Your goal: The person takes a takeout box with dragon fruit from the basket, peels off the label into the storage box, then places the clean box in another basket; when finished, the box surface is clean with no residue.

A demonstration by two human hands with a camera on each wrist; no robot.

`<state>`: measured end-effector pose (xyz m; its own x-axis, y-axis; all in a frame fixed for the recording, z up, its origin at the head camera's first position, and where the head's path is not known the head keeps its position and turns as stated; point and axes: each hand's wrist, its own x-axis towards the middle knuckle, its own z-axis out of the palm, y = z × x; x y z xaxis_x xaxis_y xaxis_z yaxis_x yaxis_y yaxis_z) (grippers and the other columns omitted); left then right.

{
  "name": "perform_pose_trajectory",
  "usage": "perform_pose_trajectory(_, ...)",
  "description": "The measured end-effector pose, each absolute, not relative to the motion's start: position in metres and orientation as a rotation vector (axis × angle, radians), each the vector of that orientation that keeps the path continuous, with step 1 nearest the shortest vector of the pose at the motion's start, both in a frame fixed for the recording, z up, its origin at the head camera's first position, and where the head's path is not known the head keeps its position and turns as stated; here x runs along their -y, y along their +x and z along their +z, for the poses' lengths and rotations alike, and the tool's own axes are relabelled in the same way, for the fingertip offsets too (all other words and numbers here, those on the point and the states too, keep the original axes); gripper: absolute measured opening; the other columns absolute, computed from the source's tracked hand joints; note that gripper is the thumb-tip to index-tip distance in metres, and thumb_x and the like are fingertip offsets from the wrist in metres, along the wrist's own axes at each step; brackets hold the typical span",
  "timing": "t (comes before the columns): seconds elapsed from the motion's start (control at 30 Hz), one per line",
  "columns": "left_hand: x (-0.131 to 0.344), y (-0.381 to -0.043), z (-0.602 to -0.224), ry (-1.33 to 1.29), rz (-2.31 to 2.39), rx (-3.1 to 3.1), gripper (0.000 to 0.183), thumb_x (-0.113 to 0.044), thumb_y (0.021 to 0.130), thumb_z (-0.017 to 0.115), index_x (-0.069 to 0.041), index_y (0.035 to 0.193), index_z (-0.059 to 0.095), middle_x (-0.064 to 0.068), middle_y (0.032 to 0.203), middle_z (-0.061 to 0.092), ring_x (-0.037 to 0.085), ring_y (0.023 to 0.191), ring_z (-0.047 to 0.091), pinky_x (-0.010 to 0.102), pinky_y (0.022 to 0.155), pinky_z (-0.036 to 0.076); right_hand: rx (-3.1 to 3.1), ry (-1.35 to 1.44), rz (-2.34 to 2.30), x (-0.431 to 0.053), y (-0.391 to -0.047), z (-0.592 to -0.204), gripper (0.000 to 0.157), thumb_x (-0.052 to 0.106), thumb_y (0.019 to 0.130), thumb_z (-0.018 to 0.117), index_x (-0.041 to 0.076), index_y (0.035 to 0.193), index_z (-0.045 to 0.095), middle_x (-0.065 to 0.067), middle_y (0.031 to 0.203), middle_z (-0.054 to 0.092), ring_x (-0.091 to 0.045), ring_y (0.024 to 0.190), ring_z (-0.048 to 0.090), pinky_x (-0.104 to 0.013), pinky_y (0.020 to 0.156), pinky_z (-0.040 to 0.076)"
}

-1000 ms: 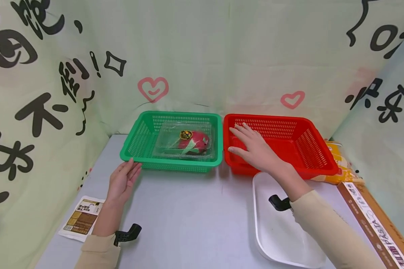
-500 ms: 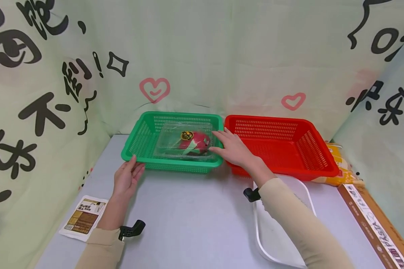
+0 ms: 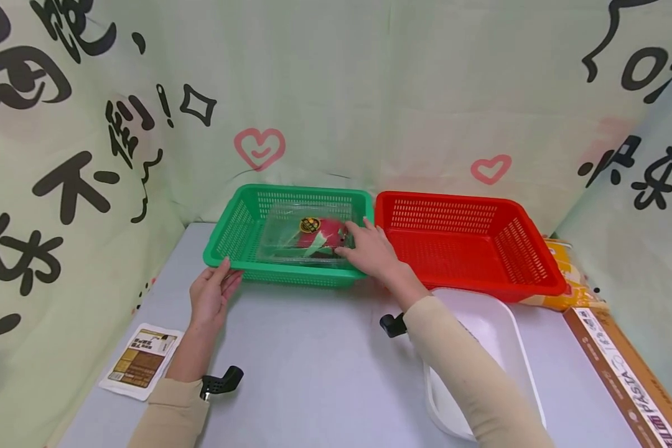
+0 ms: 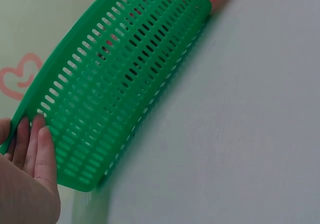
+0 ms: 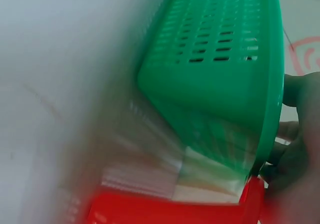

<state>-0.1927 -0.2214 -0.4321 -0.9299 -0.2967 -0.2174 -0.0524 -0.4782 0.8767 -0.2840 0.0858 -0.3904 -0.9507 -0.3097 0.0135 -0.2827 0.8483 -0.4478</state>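
Observation:
A green plastic basket (image 3: 291, 275) stands at the back of the table. Inside it lies a clear plastic box (image 3: 280, 233) with a round black-and-gold sticker, and a red and green dragon fruit (image 3: 328, 235) shows through the lid. My left hand (image 3: 209, 295) grips the basket's front left rim, thumb over the edge and fingers against the outer wall, as the left wrist view also shows. My right hand (image 3: 372, 249) reaches over the basket's right rim, fingers spread loosely, fingertips right at the box's right end.
A red basket (image 3: 476, 249) stands close on the right. Before it lies a white tray (image 3: 504, 354), partly under my right sleeve. A yellow packet (image 3: 571, 277) and a long pasta box (image 3: 630, 373) line the right side; a white-brown pouch (image 3: 142, 361) lies left.
My right hand has moved left from over the red basket, across the green basket's right rim, to the clear box. The left hand keeps its grip on the green rim.

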Motion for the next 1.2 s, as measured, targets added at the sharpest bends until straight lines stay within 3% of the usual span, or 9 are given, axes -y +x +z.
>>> perform_pose_trajectory(0.13,0.222,-0.192,-0.433,0.511,-2.507,1.537,0.013,-0.020,0.098,0.062,-0.008,0.092,0.061,-0.004,0.079,0.076,0.007,0.081,0.075,0.023,0.083,0.059,-2.960,-0.428,-0.743,-0.077,-0.283,-0.388,0.072,0.044,0.091,0.066,0.014,0.151,0.039,-0.011,0.147,0.053,-0.036,0.153,0.021,-0.058,0.109,0.043)
perform_pose_trajectory(0.3,0.224,-0.197,-0.440,0.505,-2.496,1.536,0.015,-0.020,0.098,0.062,-0.007,0.093,0.061,-0.003,0.079,0.076,0.008,0.080,0.074,0.023,0.082,0.059,-2.969,-0.440,-0.781,-0.067,-0.283,-0.387,0.071,0.038,0.089,0.070,0.014,0.150,0.041,-0.011,0.145,0.053,-0.036,0.149,0.028,-0.055,0.108,0.046)
perform_pose_trajectory(0.4,0.226,-0.200,-0.445,0.516,-2.483,1.516,0.015,-0.021,0.097,0.064,-0.008,0.091,0.062,-0.003,0.078,0.075,0.008,0.079,0.074,0.022,0.080,0.059,-2.959,-0.475,-0.857,-0.062,-0.283,-0.387,0.073,0.034,0.089,0.071,0.013,0.151,0.039,-0.011,0.145,0.049,-0.032,0.139,0.040,-0.051,0.105,0.050)
perform_pose_trajectory(0.53,0.226,-0.201,-0.448,0.504,-2.463,1.520,0.016,-0.022,0.097,0.065,-0.007,0.090,0.062,-0.003,0.077,0.075,0.008,0.078,0.074,0.021,0.079,0.059,-2.929,-0.498,-0.975,-0.058,-0.284,-0.389,0.072,0.029,0.089,0.071,0.010,0.151,0.038,-0.010,0.146,0.043,-0.026,0.128,0.046,-0.045,0.099,0.054)
perform_pose_trajectory(0.77,0.225,-0.201,-0.447,0.497,-2.446,1.549,0.017,-0.021,0.098,0.064,-0.006,0.091,0.061,-0.004,0.077,0.074,0.008,0.079,0.073,0.023,0.084,0.059,-2.849,-0.435,-1.151,-0.051,-0.288,-0.389,0.059,0.025,0.094,0.064,0.005,0.145,0.044,-0.011,0.143,0.042,-0.026,0.123,0.044,-0.043,0.096,0.054)
perform_pose_trajectory(1.0,0.224,-0.203,-0.448,0.484,-2.431,1.573,0.017,-0.022,0.098,0.063,-0.006,0.093,0.060,-0.005,0.079,0.074,0.008,0.082,0.074,0.020,0.079,0.059,-2.761,-0.263,-1.341,-0.048,-0.297,-0.389,0.066,0.021,0.092,0.066,0.000,0.148,0.038,-0.016,0.154,0.033,-0.031,0.133,0.040,-0.046,0.109,0.047)
perform_pose_trajectory(1.2,0.225,-0.202,-0.450,0.497,-2.418,1.579,0.016,-0.023,0.098,0.063,-0.008,0.092,0.061,-0.005,0.079,0.074,0.007,0.081,0.074,0.022,0.082,0.059,-2.673,-0.128,-1.468,-0.043,-0.301,-0.395,0.072,0.017,0.091,0.064,0.001,0.153,0.030,-0.017,0.155,0.035,-0.032,0.134,0.040,-0.048,0.110,0.046)
